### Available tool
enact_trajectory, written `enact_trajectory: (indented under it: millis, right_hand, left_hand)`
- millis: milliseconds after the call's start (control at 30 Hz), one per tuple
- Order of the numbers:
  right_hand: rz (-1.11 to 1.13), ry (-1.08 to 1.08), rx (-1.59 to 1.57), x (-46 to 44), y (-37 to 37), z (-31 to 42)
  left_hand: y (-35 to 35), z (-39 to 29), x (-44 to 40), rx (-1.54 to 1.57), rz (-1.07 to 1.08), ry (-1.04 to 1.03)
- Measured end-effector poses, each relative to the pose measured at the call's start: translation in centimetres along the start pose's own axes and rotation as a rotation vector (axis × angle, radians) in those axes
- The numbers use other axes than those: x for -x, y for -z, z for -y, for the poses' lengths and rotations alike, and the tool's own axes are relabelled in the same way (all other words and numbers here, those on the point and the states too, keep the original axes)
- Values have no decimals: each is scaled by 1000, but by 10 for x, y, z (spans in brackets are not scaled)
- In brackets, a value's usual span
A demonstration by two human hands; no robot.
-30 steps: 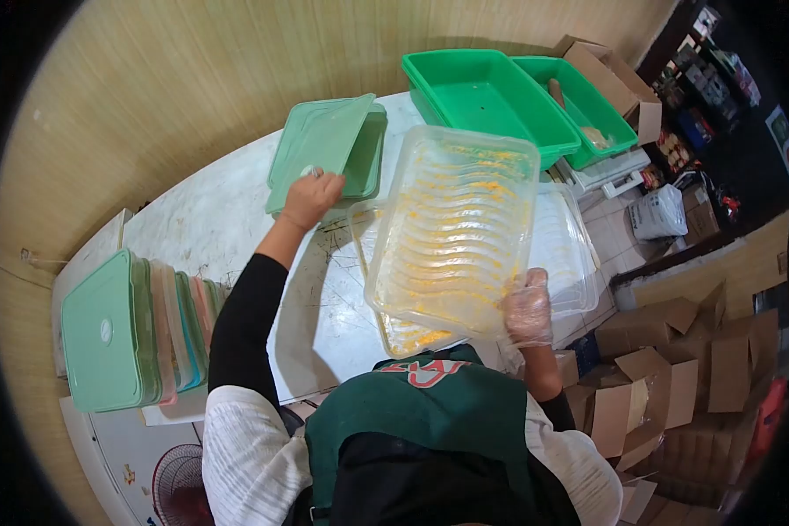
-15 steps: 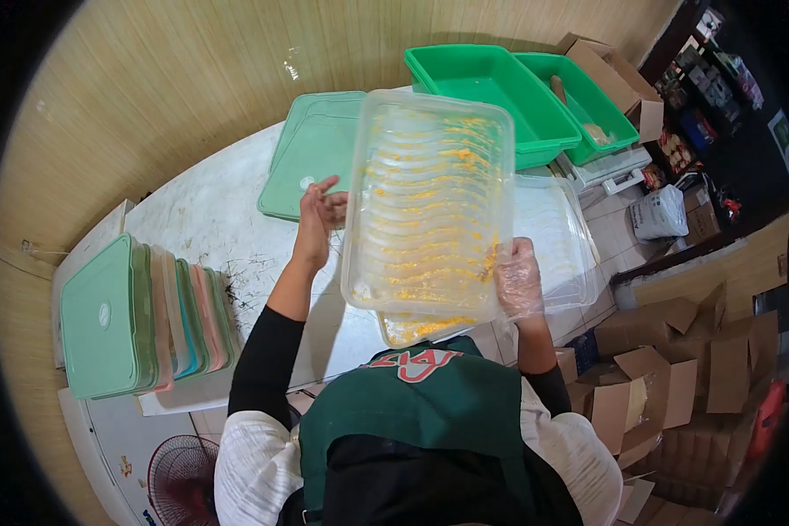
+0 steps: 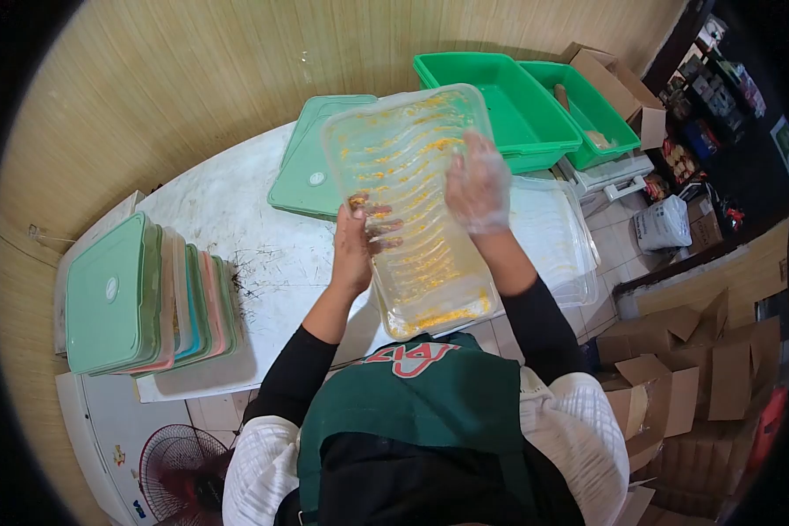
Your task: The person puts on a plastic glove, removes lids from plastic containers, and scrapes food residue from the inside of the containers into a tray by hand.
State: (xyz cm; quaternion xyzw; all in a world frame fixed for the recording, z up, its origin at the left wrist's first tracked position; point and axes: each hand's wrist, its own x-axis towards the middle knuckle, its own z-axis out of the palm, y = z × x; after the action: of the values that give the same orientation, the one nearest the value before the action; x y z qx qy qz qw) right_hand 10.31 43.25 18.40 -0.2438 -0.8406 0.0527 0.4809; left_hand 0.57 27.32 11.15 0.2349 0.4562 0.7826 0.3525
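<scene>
A clear plastic tray (image 3: 412, 188) with curved ridges and smears of yellow-orange food is held up, tilted, above the white table (image 3: 263, 228). My left hand (image 3: 359, 241) grips its left edge, the fingers showing through the plastic behind it and the thumb in front. My right hand (image 3: 479, 184), in a thin clear glove, is over the tray's right side; it is blurred, and I cannot make out whether its fingers touch the tray. Stacked green lids (image 3: 305, 186) lie behind the tray to the left. At the right, more clear trays (image 3: 548, 237) rest on the table.
Several lidded containers (image 3: 105, 298) form a stack at the table's left end. Green bins (image 3: 500, 110) stand at the back right beside a cardboard box (image 3: 607, 83). Open cartons (image 3: 657, 399) fill the floor at right. A red fan (image 3: 180, 469) is at the lower left.
The green lid my left hand held has been let go onto the others. That hand now grips the tray, which has shifted left. My right hand has moved up from the tray's lower right corner.
</scene>
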Motion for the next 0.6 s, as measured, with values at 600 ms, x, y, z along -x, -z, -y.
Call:
enact_trajectory:
  millis: [600]
  right_hand:
    - [-106,418,-59,-14,-57,43]
  left_hand:
    - [-16,3,2,-110,174,-112]
